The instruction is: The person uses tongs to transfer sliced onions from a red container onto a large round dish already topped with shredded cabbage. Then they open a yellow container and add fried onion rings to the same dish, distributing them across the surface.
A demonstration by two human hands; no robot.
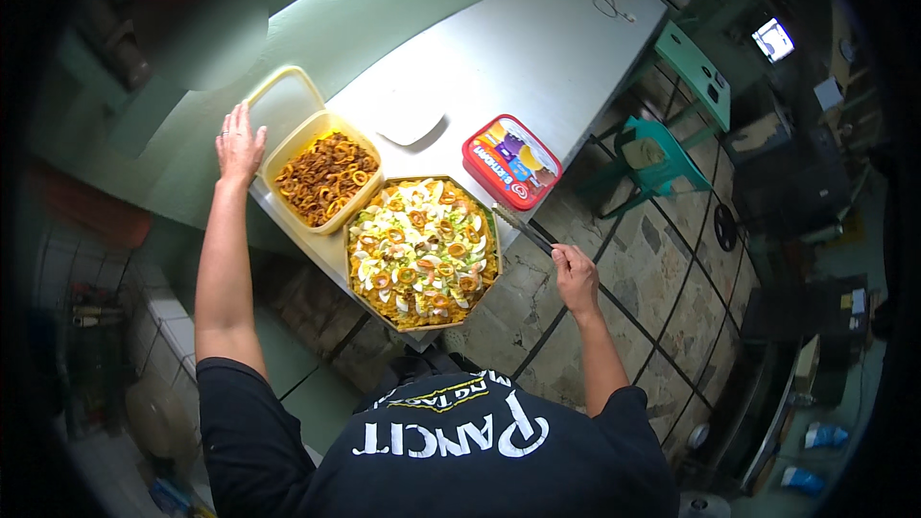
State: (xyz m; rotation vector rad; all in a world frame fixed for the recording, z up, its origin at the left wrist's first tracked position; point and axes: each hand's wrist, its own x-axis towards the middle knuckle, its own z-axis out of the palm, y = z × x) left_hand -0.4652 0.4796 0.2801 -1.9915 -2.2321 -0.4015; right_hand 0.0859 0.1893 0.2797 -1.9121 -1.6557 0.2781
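My left hand (240, 144), fingers stretched out, rests at the left edge of a yellowish plastic container (271, 173), beside its raised translucent lid (291, 96). Inside lie browned bits and several squid rings (326, 177). In my right hand (576, 278) is a pair of tongs (526, 228) with a dark handle, tip pointing left toward the food. Between my hands, an octagonal tray (346, 254) sits at the table's near end. It is filled with yellow noodles topped with sliced egg, chopped greens and squid rings (422, 249).
The long white table (518, 48) runs away to the upper right along a green wall. A red tub (513, 161) stands at its right edge, near a flat white item (411, 117). A green plastic chair (652, 163) stands on the tiled floor. A cable (604, 5) lies at the far end.
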